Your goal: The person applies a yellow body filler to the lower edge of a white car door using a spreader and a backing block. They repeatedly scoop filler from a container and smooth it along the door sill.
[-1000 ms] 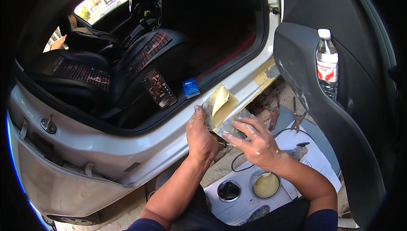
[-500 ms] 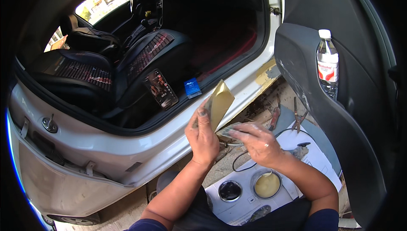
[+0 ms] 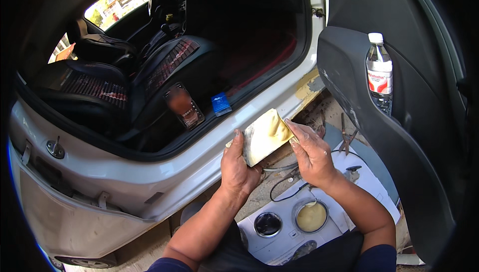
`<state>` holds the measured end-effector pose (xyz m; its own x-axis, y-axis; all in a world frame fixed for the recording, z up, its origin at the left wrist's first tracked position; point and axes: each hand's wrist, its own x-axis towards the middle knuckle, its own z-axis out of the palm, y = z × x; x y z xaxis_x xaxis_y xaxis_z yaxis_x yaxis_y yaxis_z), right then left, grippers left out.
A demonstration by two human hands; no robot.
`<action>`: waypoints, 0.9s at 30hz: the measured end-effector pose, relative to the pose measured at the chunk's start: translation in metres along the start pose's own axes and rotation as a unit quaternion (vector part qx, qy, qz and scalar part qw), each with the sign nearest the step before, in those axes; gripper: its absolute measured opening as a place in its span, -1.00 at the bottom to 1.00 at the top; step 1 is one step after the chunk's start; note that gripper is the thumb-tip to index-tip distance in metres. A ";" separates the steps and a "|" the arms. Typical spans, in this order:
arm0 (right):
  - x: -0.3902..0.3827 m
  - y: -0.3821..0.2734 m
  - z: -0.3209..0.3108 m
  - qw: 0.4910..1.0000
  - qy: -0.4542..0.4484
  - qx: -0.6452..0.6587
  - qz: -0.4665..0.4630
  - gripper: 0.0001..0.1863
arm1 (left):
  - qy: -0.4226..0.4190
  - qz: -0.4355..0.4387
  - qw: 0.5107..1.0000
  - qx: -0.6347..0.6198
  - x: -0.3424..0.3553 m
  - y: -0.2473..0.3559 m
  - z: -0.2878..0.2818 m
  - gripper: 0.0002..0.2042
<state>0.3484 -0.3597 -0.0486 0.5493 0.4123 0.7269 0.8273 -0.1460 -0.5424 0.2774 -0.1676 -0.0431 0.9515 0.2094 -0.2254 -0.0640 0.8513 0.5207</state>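
Observation:
My left hand [image 3: 237,168] grips a flat mixing plate [image 3: 259,147] by its left edge, thumb on top. A lump of pale yellow putty [image 3: 278,127] lies on the plate's upper right part. At the plate's right edge, my right hand [image 3: 314,154] is closed on a thin putty spreader, mostly hidden behind the fingers and touching the putty. Both hands are in front of the white car sill [image 3: 204,159], which bears a yellowish filler patch [image 3: 310,86] farther along. Below the right forearm stands an open tin of yellow putty [image 3: 312,217].
A round dark container [image 3: 268,224] sits beside the tin on white sheeting [image 3: 371,187]. Pliers [image 3: 346,139] lie beyond. The open car door [image 3: 344,62] at right holds a water bottle [image 3: 380,75]. A phone [image 3: 183,106] and a blue packet [image 3: 221,104] rest inside the sill.
The plate has turned from steeply tilted to facing me, showing the putty lump. My right hand has risen from below the plate to its right edge.

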 end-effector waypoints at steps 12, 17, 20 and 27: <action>-0.006 -0.018 0.010 0.964 -0.074 -0.231 -0.109 -0.49 | 0.026 0.081 0.993 0.085 -0.001 -0.006 0.013 -0.49; -0.011 -0.015 0.005 0.995 -0.068 -0.065 -0.036 -0.58 | 0.022 0.183 0.972 0.144 0.016 0.012 0.001 -0.42; 0.012 -0.018 -0.013 0.997 0.020 0.025 0.066 -0.63 | 0.018 0.267 0.893 0.362 0.009 0.011 -0.002 -0.40; 0.005 -0.023 0.007 0.999 -0.003 0.024 0.031 -0.55 | -0.069 0.332 0.819 0.463 -0.001 -0.014 -0.006 -0.53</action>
<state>0.3313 -0.3480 -0.0360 0.5986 0.4090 0.6888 0.7849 -0.1277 -0.6064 0.2758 -0.1765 -0.0555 0.8285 0.3674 0.4227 -0.3861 -0.1719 0.9063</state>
